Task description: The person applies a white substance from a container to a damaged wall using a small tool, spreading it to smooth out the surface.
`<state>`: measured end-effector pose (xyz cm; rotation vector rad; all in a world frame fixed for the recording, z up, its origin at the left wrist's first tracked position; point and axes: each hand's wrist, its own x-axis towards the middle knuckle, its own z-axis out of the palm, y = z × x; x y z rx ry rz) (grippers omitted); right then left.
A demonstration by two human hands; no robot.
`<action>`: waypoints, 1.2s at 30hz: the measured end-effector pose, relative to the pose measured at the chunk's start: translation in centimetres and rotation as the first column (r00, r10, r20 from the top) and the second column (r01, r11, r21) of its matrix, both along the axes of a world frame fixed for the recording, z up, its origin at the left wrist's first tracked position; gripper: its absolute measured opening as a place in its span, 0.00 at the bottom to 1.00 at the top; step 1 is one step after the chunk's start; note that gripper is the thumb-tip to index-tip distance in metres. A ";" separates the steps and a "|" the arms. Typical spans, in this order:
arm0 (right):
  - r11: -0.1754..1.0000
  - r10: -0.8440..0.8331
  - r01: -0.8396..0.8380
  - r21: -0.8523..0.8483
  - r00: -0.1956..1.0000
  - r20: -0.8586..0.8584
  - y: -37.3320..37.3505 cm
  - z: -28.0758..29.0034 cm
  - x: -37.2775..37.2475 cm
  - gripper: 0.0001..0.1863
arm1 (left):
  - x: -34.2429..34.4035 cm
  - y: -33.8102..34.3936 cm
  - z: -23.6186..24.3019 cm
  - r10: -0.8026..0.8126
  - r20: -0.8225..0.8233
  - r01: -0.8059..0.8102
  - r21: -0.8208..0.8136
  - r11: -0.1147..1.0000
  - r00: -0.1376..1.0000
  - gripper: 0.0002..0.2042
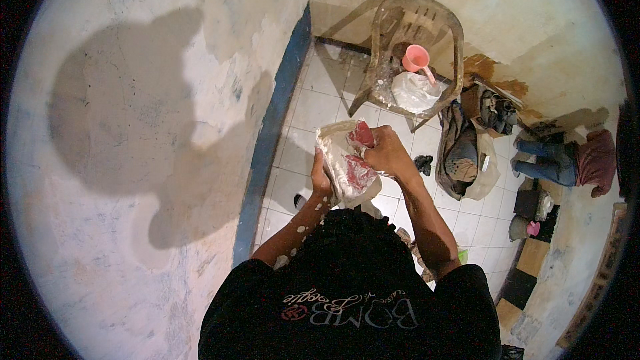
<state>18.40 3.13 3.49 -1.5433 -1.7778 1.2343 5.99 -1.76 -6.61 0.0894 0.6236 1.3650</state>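
Note:
A pale open container (331,141), thickly smeared with white paste, is held up in front of me. My left hand (321,175) grips its left side, and white spatters dot that forearm. Inside it, red flat scraper-like parts (361,175) coated in paste show above and below my right hand. I cannot tell whether they are one piece or two. My right hand (389,153) is closed in a fist at the container's right side, gripping the red part; its fingertips are partly hidden.
A worn plastic chair (455,40) at the far wall bears a pink dipper (417,58) and a white plastic bag (415,92). Bundled sacks (460,160) and a box of items (490,108) lie to the right. Another person (587,160) stands at far right. A patchy wall (133,160) rises close on my left.

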 end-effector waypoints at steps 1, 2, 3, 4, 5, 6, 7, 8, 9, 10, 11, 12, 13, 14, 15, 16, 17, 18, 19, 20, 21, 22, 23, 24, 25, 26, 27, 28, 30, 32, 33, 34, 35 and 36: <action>0.999 -0.017 0.016 0.029 1.000 0.015 0.0 0.1 -0.1 0.08 | 0.0 0.0 0.0 0.001 0.000 -0.001 -0.001 1.000 1.000 0.25; 1.000 -0.014 0.014 0.028 1.000 0.013 0.0 0.0 -0.1 0.08 | 0.0 -0.1 0.1 -0.009 -0.088 0.011 0.025 1.000 0.996 0.25; 0.996 -0.038 0.030 0.085 0.996 0.085 -0.1 -0.3 0.0 0.08 | 0.0 -0.1 0.1 -0.017 -0.174 0.026 0.050 0.998 0.985 0.25; 0.989 -0.065 0.043 0.142 0.986 0.156 -0.1 -0.4 0.1 0.08 | 0.1 0.0 0.2 -0.015 -0.176 0.024 0.050 0.998 0.984 0.25; 0.989 -0.061 0.040 0.141 0.986 0.154 -0.3 -0.4 -0.1 0.08 | 0.2 -0.1 0.3 0.004 -0.117 -0.004 -0.001 1.000 0.993 0.24; 0.987 -0.071 0.041 0.154 0.979 0.192 -0.5 0.0 -0.5 0.08 | 0.3 -0.1 0.3 0.025 -0.059 -0.028 -0.053 0.998 0.998 0.22; 0.985 -0.081 0.043 0.167 0.970 0.230 -0.7 0.3 -0.9 0.08 | 0.4 0.0 0.4 0.037 0.013 -0.037 0.034 0.999 0.999 0.22; 0.985 -0.079 0.041 0.167 0.970 0.229 -1.0 0.6 -1.3 0.08 | 0.3 0.0 -0.1 0.039 0.013 -0.039 0.035 0.999 0.999 0.22; 0.974 -0.060 0.007 0.225 0.971 0.232 -1.4 1.0 -1.8 0.08 | 0.1 0.2 -0.9 0.036 -0.058 -0.028 0.135 0.990 0.998 0.24; 0.959 -0.042 -0.027 0.281 0.971 0.236 -1.8 1.1 -2.2 0.08 | 0.0 0.3 -1.5 0.040 -0.128 -0.009 0.233 0.972 0.991 0.25; 0.960 -0.069 -0.012 0.279 0.958 0.280 -1.9 0.8 -2.3 0.07 | 0.4 0.5 0.1 0.034 -0.089 -0.016 0.199 0.980 0.995 0.25; 0.960 -0.071 -0.011 0.280 0.957 0.281 -2.1 0.8 -2.3 0.07 | 0.5 0.7 0.2 0.033 -0.087 -0.015 0.200 0.980 0.996 0.25; 0.955 -0.087 0.007 0.297 0.963 0.254 -2.4 1.1 -2.3 0.07 | 0.7 0.8 0.2 0.004 0.003 -0.005 0.148 0.989 1.000 0.25; 0.949 -0.097 0.022 0.314 0.970 0.223 -2.7 1.6 -2.4 0.06 | 0.6 0.8 0.3 -0.014 0.091 0.006 0.095 0.995 0.996 0.25; 0.949 -0.094 0.020 0.314 0.971 0.221 -2.8 1.9 -2.5 0.06 | 0.4 0.8 0.1 -0.011 0.089 0.003 0.095 0.996 0.996 0.25; 0.954 -0.069 0.007 0.300 0.978 0.199 -3.0 2.0 -2.6 0.07 | 0.1 0.7 -0.4 -0.008 0.134 -0.006 0.097 0.995 0.991 0.25; 0.958 -0.049 -0.004 0.288 0.983 0.179 -3.0 2.1 -2.6 0.07 | 0.1 0.8 -0.4 -0.008 0.183 -0.010 0.101 0.995 0.983 0.25; 0.957 -0.051 -0.003 0.289 0.983 0.179 -2.9 2.1 -2.5 0.07 | 0.1 0.8 -0.4 -0.010 0.183 -0.009 0.101 0.995 0.983 0.25; 0.976 -0.041 -0.011 0.217 0.971 0.237 -2.6 2.0 -2.3 0.08 | 0.1 0.9 -0.4 0.003 0.136 -0.018 0.103 0.995 0.991 0.25; 0.989 -0.030 -0.014 0.144 0.955 0.296 -2.2 1.9 -1.9 0.09 | 0.2 1.0 -0.3 0.015 0.090 -0.024 0.105 0.994 0.996 0.26; 0.989 -0.033 -0.011 0.144 0.954 0.297 -1.8 1.5 -1.4 0.09 | 0.3 1.0 -0.2 0.012 0.091 -0.021 0.106 0.994 0.996 0.26; 0.994 0.002 -0.028 0.108 0.972 0.235 -1.2 0.8 -0.9 0.09 | 0.3 0.9 -0.2 0.016 -0.013 -0.014 0.107 0.994 1.000 0.26; 0.996 0.035 -0.048 0.073 0.985 0.171 -0.8 0.1 -0.3 0.09 | 0.3 0.9 0.0 0.020 -0.117 -0.007 0.106 0.994 0.993 0.26; 0.997 0.031 -0.044 0.071 0.985 0.172 -0.4 -0.5 0.2 0.09 | 0.4 0.8 0.4 0.016 -0.115 -0.004 0.105 0.995 0.993 0.26; 0.998 0.039 -0.043 0.043 0.994 0.105 -0.1 -1.1 0.7 0.11 | 0.6 0.7 0.7 -0.001 -0.108 0.010 0.080 0.997 0.994 0.26; 0.999 0.047 -0.047 0.015 0.998 0.034 0.2 -1.4 1.1 0.13 | 0.5 0.7 1.0 -0.014 -0.103 0.020 0.056 0.998 0.995 0.26; 0.994 0.009 -0.013 -0.110 0.999 -0.036 0.3 -1.3 1.3 0.14 | 0.6 0.8 0.8 -0.014 -0.102 0.020 0.054 0.998 0.995 0.26; 0.993 0.008 -0.012 -0.113 0.999 -0.035 0.6 -1.6 1.7 0.14 | 0.6 1.0 0.6 -0.005 -0.032 0.006 0.017 1.000 0.999 0.26; 0.959 0.120 -0.156 -0.235 0.980 -0.160 1.1 -2.2 2.6 0.12 | 0.8 1.2 0.6 0.010 0.035 -0.010 -0.015 1.000 0.999 0.27; 0.925 0.073 -0.120 -0.360 0.987 -0.140 1.7 -2.4 3.2 0.11 | 0.9 1.4 0.8 0.021 -0.006 -0.021 -0.017 1.000 1.000 0.28; 0.874 0.026 -0.078 -0.480 0.993 -0.113 1.9 -2.5 3.5 0.11 | 0.8 1.5 0.4 0.022 -0.006 -0.022 -0.017 1.000 1.000 0.28; 0.874 0.027 -0.079 -0.479 0.993 -0.113 2.1 -2.5 3.8 0.11 | 0.7 1.5 -0.4 0.001 0.003 -0.001 -0.038 0.999 1.000 0.28; 0.834 -0.093 -0.071 -0.548 0.959 -0.266 2.1 -2.4 4.2 0.11 | 0.6 1.3 -1.0 -0.020 0.013 0.021 -0.058 0.998 1.000 0.27; 0.787 -0.218 -0.084 -0.612 0.889 -0.402 2.3 -2.4 4.5 0.11 | 0.4 1.1 -1.9 -0.015 0.011 0.016 -0.056 0.998 1.000 0.27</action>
